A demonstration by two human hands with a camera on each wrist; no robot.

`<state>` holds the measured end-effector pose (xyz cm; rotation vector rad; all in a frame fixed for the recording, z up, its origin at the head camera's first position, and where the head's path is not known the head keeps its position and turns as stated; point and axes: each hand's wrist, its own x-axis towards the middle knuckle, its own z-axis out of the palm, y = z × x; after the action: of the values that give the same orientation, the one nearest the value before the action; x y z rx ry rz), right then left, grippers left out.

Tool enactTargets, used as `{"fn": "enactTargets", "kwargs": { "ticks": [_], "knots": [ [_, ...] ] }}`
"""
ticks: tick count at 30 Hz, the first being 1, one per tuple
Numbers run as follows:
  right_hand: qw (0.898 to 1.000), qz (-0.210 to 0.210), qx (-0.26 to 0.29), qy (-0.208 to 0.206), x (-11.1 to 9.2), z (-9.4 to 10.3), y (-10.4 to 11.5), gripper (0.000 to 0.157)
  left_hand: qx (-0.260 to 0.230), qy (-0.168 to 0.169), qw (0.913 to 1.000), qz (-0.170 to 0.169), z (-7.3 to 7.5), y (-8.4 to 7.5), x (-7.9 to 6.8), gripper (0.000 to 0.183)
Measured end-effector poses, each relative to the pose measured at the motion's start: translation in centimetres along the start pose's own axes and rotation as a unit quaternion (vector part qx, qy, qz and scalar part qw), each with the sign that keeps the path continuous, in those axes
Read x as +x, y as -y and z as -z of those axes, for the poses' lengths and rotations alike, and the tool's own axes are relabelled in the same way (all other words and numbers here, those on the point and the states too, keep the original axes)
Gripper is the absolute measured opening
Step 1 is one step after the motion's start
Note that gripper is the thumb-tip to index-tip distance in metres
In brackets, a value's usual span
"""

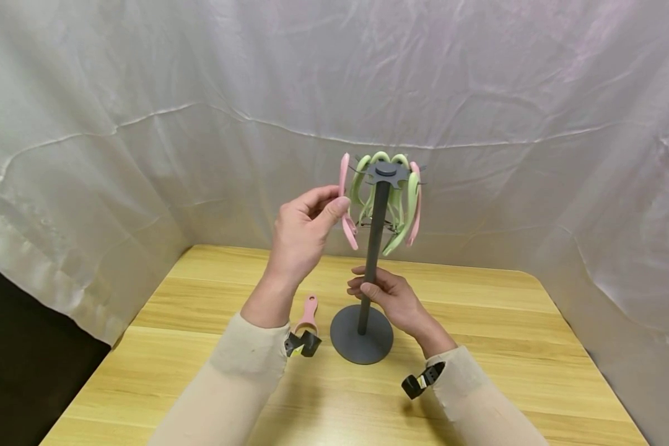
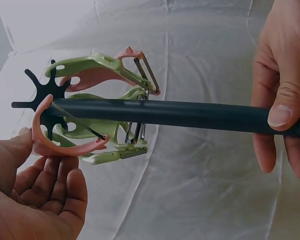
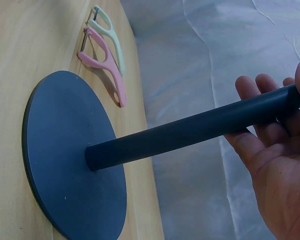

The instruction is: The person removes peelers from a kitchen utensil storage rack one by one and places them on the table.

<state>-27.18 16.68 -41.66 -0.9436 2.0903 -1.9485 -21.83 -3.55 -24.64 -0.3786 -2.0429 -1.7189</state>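
Between thumb and fingers, my left hand [image 1: 302, 234] pinches a pink Y-shaped peeler [image 1: 344, 172] beside the hooked top [image 1: 386, 171] of a dark grey stand. The peeler hangs roughly upright, its handle end level with the hooks. Lower down, my right hand [image 1: 394, 302] grips the stand's pole [image 3: 200, 125], with the thumb on the near side and fingers behind. Several green peelers [image 2: 97, 62] and another pink peeler [image 2: 92, 78] hang around the top, blades downward in the head view.
The stand's round base [image 1: 348, 337] rests on the wooden table [image 1: 479, 347]. Left of it lie a pink peeler [image 3: 110, 65] and a pale green peeler [image 3: 111, 33], the latter hidden behind my left arm in the head view. A light grey curtain [image 1: 256, 155] surrounds the table's back and sides.
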Motion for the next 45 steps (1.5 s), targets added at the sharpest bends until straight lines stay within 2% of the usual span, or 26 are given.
{"fn": "enactTargets", "kwargs": {
  "ticks": [11,18,23,35,45],
  "knots": [
    [1.0,0.006,0.004,-0.001,-0.1,0.1,-0.2,0.038,-0.003,-0.001,1.0,0.005,0.6,0.4,-0.4,0.03],
    [1.0,0.006,0.002,-0.001,-0.1,0.1,-0.2,0.038,0.021,-0.017,0.9996,0.003,1.7,0.7,-0.8,0.028],
    [1.0,0.005,0.001,-0.002,-0.1,0.0,-0.1,0.038,0.02,-0.019,0.9996,0.006,2.1,1.1,-0.9,0.028],
    [1.0,0.007,-0.012,-0.002,-0.1,0.0,0.0,0.037,0.044,-0.035,0.9979,0.032,3.2,2.0,-1.5,0.027],
    [1.0,0.006,-0.011,0.0,-0.1,0.0,0.1,0.038,0.068,-0.039,0.9951,0.06,3.6,3.0,-2.1,0.028]
  ]
}}
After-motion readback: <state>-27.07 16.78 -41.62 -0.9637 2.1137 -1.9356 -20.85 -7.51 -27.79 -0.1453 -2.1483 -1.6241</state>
